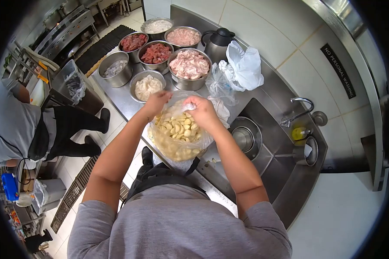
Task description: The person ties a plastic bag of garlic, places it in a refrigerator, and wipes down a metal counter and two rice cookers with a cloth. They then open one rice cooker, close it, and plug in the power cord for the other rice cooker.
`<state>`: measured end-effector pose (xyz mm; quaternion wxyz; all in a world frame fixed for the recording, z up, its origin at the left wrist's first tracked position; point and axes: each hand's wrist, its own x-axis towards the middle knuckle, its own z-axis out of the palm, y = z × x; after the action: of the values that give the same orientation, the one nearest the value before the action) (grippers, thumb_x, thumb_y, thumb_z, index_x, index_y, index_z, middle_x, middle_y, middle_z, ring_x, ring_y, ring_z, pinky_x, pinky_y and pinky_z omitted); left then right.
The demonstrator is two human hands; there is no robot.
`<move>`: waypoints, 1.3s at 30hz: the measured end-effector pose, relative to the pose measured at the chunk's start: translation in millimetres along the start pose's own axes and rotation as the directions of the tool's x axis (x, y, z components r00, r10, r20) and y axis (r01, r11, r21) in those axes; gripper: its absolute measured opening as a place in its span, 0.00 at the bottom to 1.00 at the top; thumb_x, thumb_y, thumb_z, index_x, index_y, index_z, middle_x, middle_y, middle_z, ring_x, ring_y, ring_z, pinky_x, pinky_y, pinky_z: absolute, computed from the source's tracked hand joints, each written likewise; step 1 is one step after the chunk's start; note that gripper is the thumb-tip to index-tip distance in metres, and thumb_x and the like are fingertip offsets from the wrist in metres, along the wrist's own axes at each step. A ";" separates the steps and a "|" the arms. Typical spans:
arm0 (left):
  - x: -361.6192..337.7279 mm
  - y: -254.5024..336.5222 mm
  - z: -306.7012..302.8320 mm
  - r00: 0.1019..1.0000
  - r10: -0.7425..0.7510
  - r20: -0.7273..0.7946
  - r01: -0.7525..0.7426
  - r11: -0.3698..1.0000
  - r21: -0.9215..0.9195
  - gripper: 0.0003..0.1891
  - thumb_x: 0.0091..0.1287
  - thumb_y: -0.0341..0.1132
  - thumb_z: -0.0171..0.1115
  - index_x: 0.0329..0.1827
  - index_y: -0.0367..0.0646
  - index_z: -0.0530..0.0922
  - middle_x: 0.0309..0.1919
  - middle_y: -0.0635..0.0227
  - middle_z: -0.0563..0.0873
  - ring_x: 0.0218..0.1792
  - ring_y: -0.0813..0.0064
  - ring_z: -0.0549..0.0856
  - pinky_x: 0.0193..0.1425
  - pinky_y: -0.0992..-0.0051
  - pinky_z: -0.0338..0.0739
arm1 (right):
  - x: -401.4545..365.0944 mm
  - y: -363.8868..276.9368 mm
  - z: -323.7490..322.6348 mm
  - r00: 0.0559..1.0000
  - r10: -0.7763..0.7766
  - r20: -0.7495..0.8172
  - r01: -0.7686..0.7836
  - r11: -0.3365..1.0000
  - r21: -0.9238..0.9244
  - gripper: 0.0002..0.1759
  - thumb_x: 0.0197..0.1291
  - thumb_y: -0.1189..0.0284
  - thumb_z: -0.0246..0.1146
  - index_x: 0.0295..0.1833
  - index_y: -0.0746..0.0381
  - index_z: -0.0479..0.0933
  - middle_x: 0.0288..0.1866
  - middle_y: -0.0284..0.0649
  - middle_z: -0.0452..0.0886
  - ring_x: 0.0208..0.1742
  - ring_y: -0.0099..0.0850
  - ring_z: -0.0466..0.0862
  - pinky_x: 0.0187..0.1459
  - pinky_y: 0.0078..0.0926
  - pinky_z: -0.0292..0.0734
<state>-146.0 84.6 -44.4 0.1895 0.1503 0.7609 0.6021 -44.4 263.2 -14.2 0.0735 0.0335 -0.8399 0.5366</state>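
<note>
A large clear plastic bag (177, 151) sits upright at the front edge of the steel counter, close to my body. It is full of pale yellow pieces that look like peeled garlic cloves (177, 127). My right hand (201, 111) pinches a bunched piece of the bag's rim above the cloves. At the far left side of the bag's mouth, my left hand (156, 103) has its fingers closed on the rim; the fingertips are partly hidden. Just beyond my left hand stands a steel bowl (134, 93) with a pale, wet-looking food in it.
Several steel pots of raw meat (189, 64) stand at the back of the counter. A black-lidded jug (218, 43) and white plastic bags (244, 67) lie behind right. To the right is a sink (272, 129) with bowls and a tap (302, 103). A person (19, 121) stands at left.
</note>
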 end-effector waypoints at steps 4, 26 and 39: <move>-8.0 -12.8 8.2 0.904 -0.401 0.150 0.413 0.909 -0.054 0.09 0.70 0.37 0.59 0.43 0.42 0.82 0.33 0.73 0.84 0.28 0.83 0.78 0.32 0.79 0.73 | -11.5 -0.7 -18.3 0.975 0.083 0.208 -0.106 0.989 0.100 0.11 0.51 0.83 0.65 0.41 0.63 0.80 0.42 0.33 0.83 0.45 0.23 0.80 0.50 0.20 0.73; -49.6 31.6 17.7 0.981 0.089 0.171 -0.139 0.942 0.307 0.05 0.60 0.28 0.69 0.35 0.34 0.84 0.29 0.67 0.84 0.31 0.78 0.81 0.40 0.76 0.76 | -52.5 8.3 -5.4 0.986 0.166 -0.018 -0.166 0.967 -0.192 0.08 0.54 0.75 0.68 0.39 0.62 0.78 0.28 0.41 0.81 0.30 0.36 0.82 0.34 0.30 0.75; -51.7 83.4 1.8 0.954 0.289 -0.073 -0.298 0.930 -0.215 0.15 0.72 0.37 0.57 0.58 0.39 0.77 0.42 0.71 0.81 0.42 0.82 0.77 0.49 0.80 0.72 | -42.9 -26.5 -15.3 0.823 -0.174 -0.541 0.199 0.980 -0.012 0.02 0.65 0.77 0.59 0.42 0.64 0.75 0.34 0.39 0.77 0.34 0.29 0.78 0.39 0.24 0.73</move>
<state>-99.4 81.7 42.0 0.0977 0.2279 0.6609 0.7083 2.8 264.9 9.0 0.3577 -0.0353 -0.7657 0.5333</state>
